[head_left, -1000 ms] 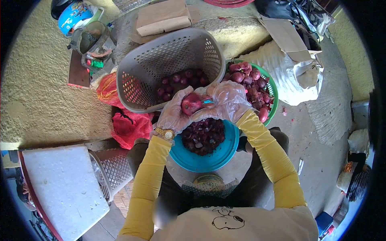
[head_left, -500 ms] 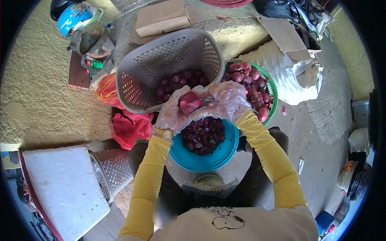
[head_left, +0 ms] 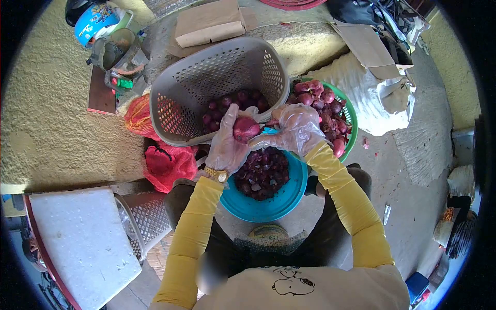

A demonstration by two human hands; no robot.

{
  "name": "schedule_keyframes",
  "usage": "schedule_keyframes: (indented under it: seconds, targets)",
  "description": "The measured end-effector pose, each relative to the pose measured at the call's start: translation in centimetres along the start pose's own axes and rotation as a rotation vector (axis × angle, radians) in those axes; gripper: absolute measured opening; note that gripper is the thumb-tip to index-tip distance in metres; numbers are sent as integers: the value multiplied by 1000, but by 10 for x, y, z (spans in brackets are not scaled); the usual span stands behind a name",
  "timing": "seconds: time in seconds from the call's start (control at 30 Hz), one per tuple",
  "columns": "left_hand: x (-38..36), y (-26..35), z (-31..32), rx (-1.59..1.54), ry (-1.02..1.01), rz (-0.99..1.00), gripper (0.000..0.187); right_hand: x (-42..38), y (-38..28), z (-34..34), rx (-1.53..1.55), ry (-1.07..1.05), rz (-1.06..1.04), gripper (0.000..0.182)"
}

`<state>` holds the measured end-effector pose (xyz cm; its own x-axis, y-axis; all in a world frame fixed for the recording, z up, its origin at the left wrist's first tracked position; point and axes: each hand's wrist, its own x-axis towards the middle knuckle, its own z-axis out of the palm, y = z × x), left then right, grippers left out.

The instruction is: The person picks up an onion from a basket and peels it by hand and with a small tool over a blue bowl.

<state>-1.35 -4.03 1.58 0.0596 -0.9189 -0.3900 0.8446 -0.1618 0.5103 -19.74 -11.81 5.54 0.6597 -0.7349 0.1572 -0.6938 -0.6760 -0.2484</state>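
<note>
My left hand [head_left: 230, 142], in a clear plastic glove with a gold watch at the wrist, is closed around a red onion [head_left: 246, 129]. Close beside it, my gloved right hand [head_left: 298, 126] grips a small blue tool [head_left: 269, 130], probably a knife; its blade is hard to make out. Both hands are above the far rim of a blue basin [head_left: 293, 199] full of dark onion skins [head_left: 261, 175]. Behind them stands a large grey-brown perforated basket [head_left: 206, 72] with several onions [head_left: 243, 97] at its bottom.
To the right, a green basket [head_left: 353, 119] is heaped with unpeeled onions [head_left: 323, 103], beside a white sack [head_left: 380, 111]. Red mesh bags [head_left: 168, 165] lie at the left, near a white foam lid [head_left: 77, 237] and a smaller basket [head_left: 147, 219]. Flattened cardboard [head_left: 209, 23] rests at the back.
The onion in my left hand has turned slightly and moved a little up. My left fingers have straightened somewhat, and the blue tool by my right hand shows more clearly.
</note>
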Motion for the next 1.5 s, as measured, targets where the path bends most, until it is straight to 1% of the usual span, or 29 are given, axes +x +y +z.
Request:
schedule_keyframes:
  seconds: [0.03,0.1,0.13,0.17,0.2,0.27,0.33,0.37,0.4,0.43,0.5,0.53,0.6,0.63,0.67,0.7,0.73,0.8,0.83,0.9,0.97,1.03,1.1,1.13,1.2,1.23,1.37,1.43,1.5]
  targets:
    - [3,-1,-4,0,-1,-1,49,0,0,-2,-6,-13,14,83]
    - [6,-1,-7,210,11,66,56,0,4,4,6,25,-17,83]
    - [6,-1,-9,211,11,66,56,-1,5,6,18,63,-47,84]
    - [3,0,-3,323,1,98,54,-1,5,6,18,63,-45,84]
    - [1,1,1,434,-8,131,53,-1,3,4,-13,29,-33,85]
    - [0,2,4,465,-46,141,54,1,0,1,-44,-4,-21,85]
    - [2,0,1,494,-86,149,54,2,-1,-1,-56,-132,-9,83]
    - [7,-3,-7,619,-139,214,45,2,-1,-2,-57,-133,-9,83]
    - [13,-5,-17,744,-191,279,39,1,-2,-2,-33,-86,-27,81]
    - [18,-8,-28,869,-242,345,38,1,-2,-2,-8,-40,-46,79]
    - [21,-7,-35,1118,-348,478,51,1,0,0,8,-48,-44,78]
    - [19,-6,-40,1117,-348,478,51,1,1,0,24,-55,-41,77]
    - [6,2,-31,1606,-357,812,52,1,-1,-2,22,-65,-41,77]
    - [4,4,-24,1606,-356,812,52,1,-2,-4,20,-75,-39,77]
    - [4,6,-17,1431,-392,674,43,1,-3,-4,19,-76,-39,77]
    - [4,7,-13,1253,-422,538,41,2,-4,-5,12,-82,-35,79]
    - [5,6,-17,1253,-422,538,41,2,-5,-6,5,-89,-31,80]
    - [6,8,-20,1278,-514,616,41,3,-2,-3,2,-102,-45,83]
    - [7,8,-21,1278,-514,617,41,3,-1,-2,1,-116,-59,86]
    - [1,13,-2,515,-359,69,42,2,3,-3,37,-88,-104,88]
    - [7,14,-6,497,-345,39,42,3,3,-4,73,-61,-150,90]
    - [9,15,-10,479,-331,8,43,3,3,-8,48,-104,-158,90]
    - [9,17,-9,615,-382,62,45,2,2,-7,48,-69,-156,90]
    - [8,17,-8,615,-383,62,45,2,2,-6,49,-35,-154,90]
    - [5,16,-5,317,-371,-27,47,2,0,-11,44,-81,-126,89]
    - [4,16,-3,317,-371,-27,47,3,0,-12,38,-127,-100,88]
    - [1,16,7,214,-358,-69,51,2,2,-4,35,-117,-81,85]
    - [-1,18,9,197,-336,-82,52,1,0,-4,26,-131,-39,88]
    - [-3,19,10,111,-368,-132,51,1,0,-2,65,-122,-38,88]
